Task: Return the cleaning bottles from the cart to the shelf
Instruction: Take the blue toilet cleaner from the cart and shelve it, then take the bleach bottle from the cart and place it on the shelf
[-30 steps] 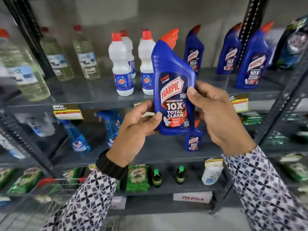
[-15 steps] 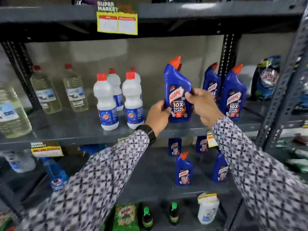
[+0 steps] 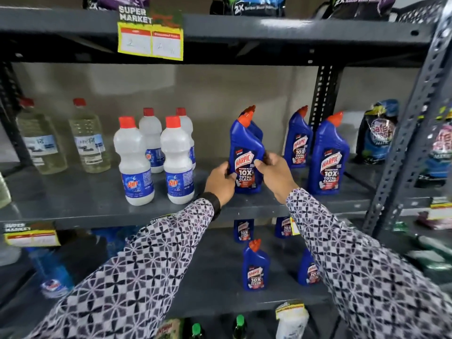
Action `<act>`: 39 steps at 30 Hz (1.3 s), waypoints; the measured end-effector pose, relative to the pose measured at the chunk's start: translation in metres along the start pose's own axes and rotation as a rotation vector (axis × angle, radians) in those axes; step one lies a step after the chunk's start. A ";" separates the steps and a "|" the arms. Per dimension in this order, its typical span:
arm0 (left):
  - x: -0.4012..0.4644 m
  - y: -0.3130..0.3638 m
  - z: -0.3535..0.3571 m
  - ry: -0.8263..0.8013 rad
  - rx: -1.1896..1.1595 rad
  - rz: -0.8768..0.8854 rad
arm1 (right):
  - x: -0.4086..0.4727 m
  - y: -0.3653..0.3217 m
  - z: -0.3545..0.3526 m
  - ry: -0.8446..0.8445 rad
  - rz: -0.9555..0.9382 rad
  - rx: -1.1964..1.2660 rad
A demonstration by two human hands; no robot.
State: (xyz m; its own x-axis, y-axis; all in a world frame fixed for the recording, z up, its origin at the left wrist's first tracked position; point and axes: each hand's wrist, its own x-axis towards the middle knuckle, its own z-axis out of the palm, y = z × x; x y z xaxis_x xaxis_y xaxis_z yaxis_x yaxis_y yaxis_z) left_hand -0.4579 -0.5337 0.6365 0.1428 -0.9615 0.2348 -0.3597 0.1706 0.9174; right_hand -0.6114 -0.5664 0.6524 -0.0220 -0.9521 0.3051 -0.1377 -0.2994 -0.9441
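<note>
The blue Harpic bottle [image 3: 246,157] now stands upright on the middle shelf [image 3: 85,204], base on or just at the shelf board; contact at the bottom looks made but cannot be confirmed. It sits directly in front of another blue bottle, whose orange cap shows just behind its own. The left hand [image 3: 220,182] and right hand [image 3: 275,173] both wrap the lower body, each grip closed on the bottle, thumbs across the front label. To its left stand the white Rin bottles [image 3: 134,165]; to its right, two more Harpic bottles [image 3: 326,157].

Judgement: placement of this bottle is essentially finished; release is the step left. The cart is out of view, so remaining bottles cannot be counted.

Versus half a second ago: the bottle was then held above the shelf, tilted slightly, with hands higher. A second ago it was close to the camera at chest height, label being read. Both arms have since extended forward and down.
</note>
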 end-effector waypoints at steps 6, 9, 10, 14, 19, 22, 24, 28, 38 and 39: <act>-0.063 0.016 -0.031 0.057 0.026 0.010 | -0.042 -0.022 0.013 0.293 -0.155 -0.150; -0.108 -0.009 -0.072 0.124 -0.020 0.092 | -0.075 -0.030 0.043 0.118 -0.224 -0.075; -0.125 -0.021 -0.092 0.186 -0.041 0.103 | -0.088 -0.032 0.059 0.051 -0.238 -0.066; -0.213 -0.092 -0.183 0.465 -0.120 -0.028 | -0.148 -0.024 0.149 -0.271 -0.230 -0.047; -0.339 -0.224 -0.278 0.722 -0.113 -0.342 | -0.250 0.028 0.315 -0.830 -0.142 -0.054; -0.416 -0.306 -0.324 0.860 -0.105 -0.610 | -0.327 0.078 0.421 -1.068 -0.046 -0.116; -0.469 -0.367 -0.347 0.900 -0.105 -0.821 | -0.375 0.122 0.482 -1.231 0.027 -0.191; -0.565 -0.489 -0.369 0.838 -0.159 -1.238 | -0.463 0.214 0.587 -1.529 0.032 -0.436; -0.630 -0.645 -0.335 0.523 -0.309 -1.809 | -0.638 0.372 0.721 -2.089 0.171 -0.957; -0.630 -0.655 -0.325 0.553 -0.358 -1.817 | -0.649 0.383 0.725 -2.090 0.208 -0.958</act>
State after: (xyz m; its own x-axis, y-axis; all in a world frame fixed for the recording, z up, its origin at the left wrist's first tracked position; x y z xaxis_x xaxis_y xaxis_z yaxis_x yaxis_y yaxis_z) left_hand -0.0125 0.0307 -0.0075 0.3279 0.1404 -0.9342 0.6984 -0.7020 0.1397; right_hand 0.0677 -0.1086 0.0029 0.5146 0.1197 -0.8490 -0.5479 -0.7158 -0.4330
